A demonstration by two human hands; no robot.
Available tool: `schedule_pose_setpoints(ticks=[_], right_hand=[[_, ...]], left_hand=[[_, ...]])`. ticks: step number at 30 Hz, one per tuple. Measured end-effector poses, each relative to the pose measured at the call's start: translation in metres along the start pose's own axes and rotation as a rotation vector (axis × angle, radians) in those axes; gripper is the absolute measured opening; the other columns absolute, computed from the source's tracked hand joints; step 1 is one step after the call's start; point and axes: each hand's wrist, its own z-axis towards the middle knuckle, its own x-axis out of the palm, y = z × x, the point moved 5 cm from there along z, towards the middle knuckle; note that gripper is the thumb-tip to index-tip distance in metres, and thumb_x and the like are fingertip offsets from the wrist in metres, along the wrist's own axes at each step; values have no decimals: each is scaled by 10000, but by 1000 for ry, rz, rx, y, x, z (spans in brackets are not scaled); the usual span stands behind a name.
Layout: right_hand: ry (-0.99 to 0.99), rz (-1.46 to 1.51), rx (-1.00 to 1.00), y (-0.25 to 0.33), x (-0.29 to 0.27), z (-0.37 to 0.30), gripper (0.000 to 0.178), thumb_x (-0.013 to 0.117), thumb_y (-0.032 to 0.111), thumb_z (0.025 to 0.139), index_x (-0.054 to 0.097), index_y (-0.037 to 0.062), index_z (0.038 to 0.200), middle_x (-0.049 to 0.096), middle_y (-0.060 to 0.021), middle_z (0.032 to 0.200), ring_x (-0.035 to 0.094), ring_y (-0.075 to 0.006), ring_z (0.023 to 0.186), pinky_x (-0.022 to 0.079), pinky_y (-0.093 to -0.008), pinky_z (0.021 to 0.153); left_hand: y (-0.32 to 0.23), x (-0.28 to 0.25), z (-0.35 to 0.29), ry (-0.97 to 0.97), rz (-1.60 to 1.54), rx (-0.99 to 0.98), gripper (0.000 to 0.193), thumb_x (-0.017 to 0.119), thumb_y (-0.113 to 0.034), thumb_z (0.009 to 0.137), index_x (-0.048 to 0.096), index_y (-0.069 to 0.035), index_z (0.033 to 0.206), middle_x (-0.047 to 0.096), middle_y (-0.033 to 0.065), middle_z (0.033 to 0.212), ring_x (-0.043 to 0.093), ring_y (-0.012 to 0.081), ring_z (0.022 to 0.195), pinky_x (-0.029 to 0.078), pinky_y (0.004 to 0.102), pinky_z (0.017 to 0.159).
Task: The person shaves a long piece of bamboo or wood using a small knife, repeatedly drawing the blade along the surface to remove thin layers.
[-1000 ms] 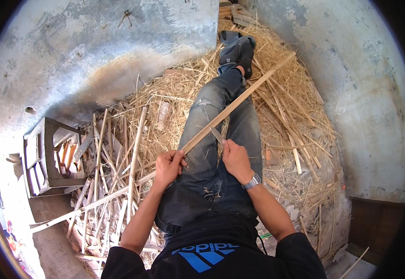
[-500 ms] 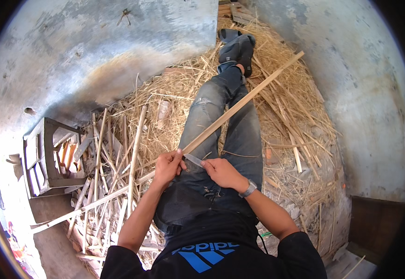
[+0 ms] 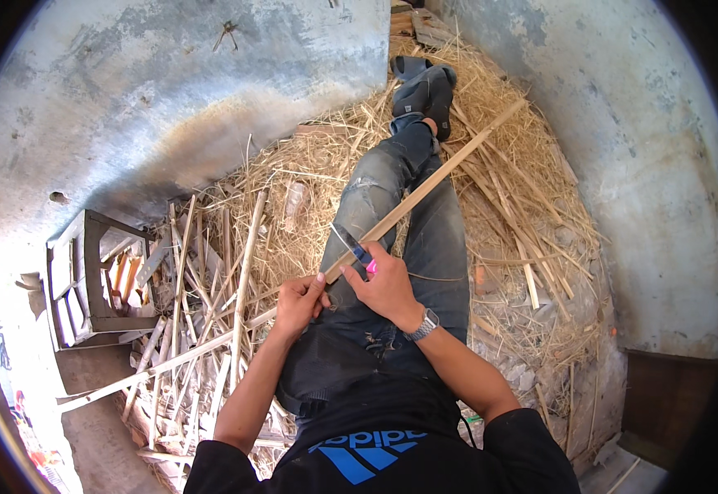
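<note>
A long, flat wooden strip [image 3: 433, 182] runs slantwise across my legs [image 3: 375, 193], from my lap up to the far right. Its near end is pinched between the thumb and fingers of my left hand [image 3: 298, 305]. My right hand [image 3: 388, 288], with a watch on its wrist, is closed round a knife [image 3: 347, 241] whose handle shows a bit of pink. The blade points away to the upper left, beside the strip's left edge. The right thumb lies close to the strip near my left hand; whether it touches I cannot tell.
Straw and shavings [image 3: 507, 90] cover the ground round my legs. Loose strips [image 3: 499, 198] lie to the right, and more sticks [image 3: 243, 280] are heaped on the left beside a wooden frame [image 3: 87, 280]. Weathered walls [image 3: 655, 165] rise on both sides.
My right hand has turned the knife from pointing at my left hand to pointing up and away, across the strip. The strip's far end has dipped slightly toward me. My left hand keeps its pinch.
</note>
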Motion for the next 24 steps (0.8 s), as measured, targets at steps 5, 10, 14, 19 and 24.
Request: schedule_pose_setpoints(ticks=[5, 10, 14, 19, 24], right_hand=[[-73, -116, -47, -9, 12, 1, 558, 855, 446, 855, 609, 16, 1113, 634, -145, 635, 695, -372, 625, 535, -469, 569], [-164, -72, -33, -23, 5, 7, 501, 833, 439, 882, 649, 20, 1083, 667, -172, 674, 709, -386, 655, 548, -470, 589], [-264, -108, 17, -40, -18, 28, 403, 793, 364, 923, 671, 4, 1060, 672, -203, 695, 704, -407, 660, 538, -489, 592], [-576, -135, -29, -71, -82, 59, 276, 735, 277, 973, 689, 7, 1008, 674, -211, 699, 695, -412, 656, 512, -482, 591], [-615, -106, -46, -73, -106, 63, 246, 745, 271, 972, 726, 26, 994, 647, -163, 649, 647, -338, 574, 480, -437, 559]], left_hand=[[-3, -6, -20, -32, 67, 15, 411, 612, -318, 1104, 739, 1, 878, 646, 5, 644, 483, 37, 501, 367, 236, 471], [3, -23, -38, -55, 86, -10, 357, 623, -300, 1100, 771, 3, 981, 640, 1, 649, 489, 38, 505, 374, 233, 470], [27, -56, -55, -50, 104, -14, 337, 621, -282, 1100, 776, 8, 1026, 646, 0, 655, 495, 42, 508, 372, 236, 464], [34, -120, -86, -92, 120, -76, 307, 620, -249, 1096, 767, 20, 1073, 654, -2, 664, 491, 39, 515, 354, 237, 455], [70, -199, -115, -266, 220, -121, 292, 627, -242, 1089, 761, 12, 1034, 674, 2, 705, 499, 39, 554, 398, 237, 506]])
